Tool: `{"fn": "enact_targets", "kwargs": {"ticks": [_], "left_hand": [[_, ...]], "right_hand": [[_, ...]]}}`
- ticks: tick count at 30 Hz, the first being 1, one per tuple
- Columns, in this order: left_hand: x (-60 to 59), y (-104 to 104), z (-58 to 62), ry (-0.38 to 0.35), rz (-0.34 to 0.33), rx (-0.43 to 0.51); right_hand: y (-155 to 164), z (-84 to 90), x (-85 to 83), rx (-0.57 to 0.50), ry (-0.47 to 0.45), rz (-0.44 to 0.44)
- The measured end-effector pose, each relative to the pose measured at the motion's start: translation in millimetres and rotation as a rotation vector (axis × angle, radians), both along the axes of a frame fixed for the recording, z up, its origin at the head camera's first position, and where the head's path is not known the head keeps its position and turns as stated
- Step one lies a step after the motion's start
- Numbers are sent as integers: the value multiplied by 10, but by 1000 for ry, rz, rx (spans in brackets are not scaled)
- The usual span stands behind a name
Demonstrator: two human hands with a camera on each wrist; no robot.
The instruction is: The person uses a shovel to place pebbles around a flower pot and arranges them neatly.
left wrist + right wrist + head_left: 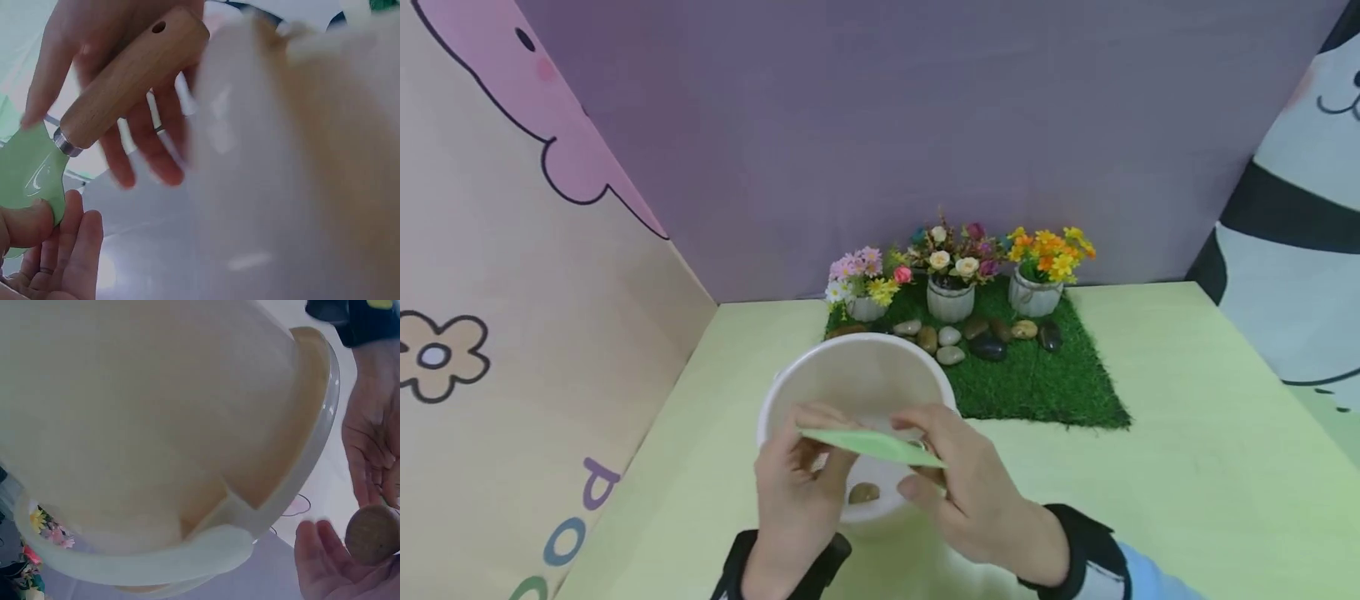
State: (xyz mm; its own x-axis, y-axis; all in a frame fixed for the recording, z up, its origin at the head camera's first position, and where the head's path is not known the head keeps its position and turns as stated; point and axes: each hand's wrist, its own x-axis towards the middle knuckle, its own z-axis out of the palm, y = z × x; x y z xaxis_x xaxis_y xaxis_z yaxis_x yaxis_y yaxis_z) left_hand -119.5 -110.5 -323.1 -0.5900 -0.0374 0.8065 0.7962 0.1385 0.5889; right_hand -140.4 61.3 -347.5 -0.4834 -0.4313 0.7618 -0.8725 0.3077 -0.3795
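A spatula with a glossy light-green head (872, 445) and a short wooden handle (134, 78) is held over a white bucket (857, 358). At the left, my left hand (797, 487) pinches the green head between thumb and fingers. My right hand (973, 487) is at the other side. In the left wrist view its fingers extend loosely behind the handle, and its thumb touches the head near the metal collar. From the right wrist only the handle's round end (372, 534) shows. A tan patch (863, 493) appears below the spatula; I cannot tell what it is.
Behind the bucket, artificial grass (1037, 383) bears several smooth stones (988, 347) and three pots of flowers (951, 300). The light-green tabletop (1195, 467) extends to both sides. A purple backdrop (910, 125) stands at the back, with a cartoon-printed wall (565, 292) at left.
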Motion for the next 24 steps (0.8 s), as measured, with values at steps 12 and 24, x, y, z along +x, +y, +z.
{"fn": "enact_targets", "kwargs": {"ticks": [12, 24], "left_hand": [[-843, -1189, 296, -316, 457, -68], [-2181, -1849, -969, -815, 477, -601]], "right_hand": [[568, -352, -62, 172, 189, -24], [736, -689, 23, 200, 244, -92]]}}
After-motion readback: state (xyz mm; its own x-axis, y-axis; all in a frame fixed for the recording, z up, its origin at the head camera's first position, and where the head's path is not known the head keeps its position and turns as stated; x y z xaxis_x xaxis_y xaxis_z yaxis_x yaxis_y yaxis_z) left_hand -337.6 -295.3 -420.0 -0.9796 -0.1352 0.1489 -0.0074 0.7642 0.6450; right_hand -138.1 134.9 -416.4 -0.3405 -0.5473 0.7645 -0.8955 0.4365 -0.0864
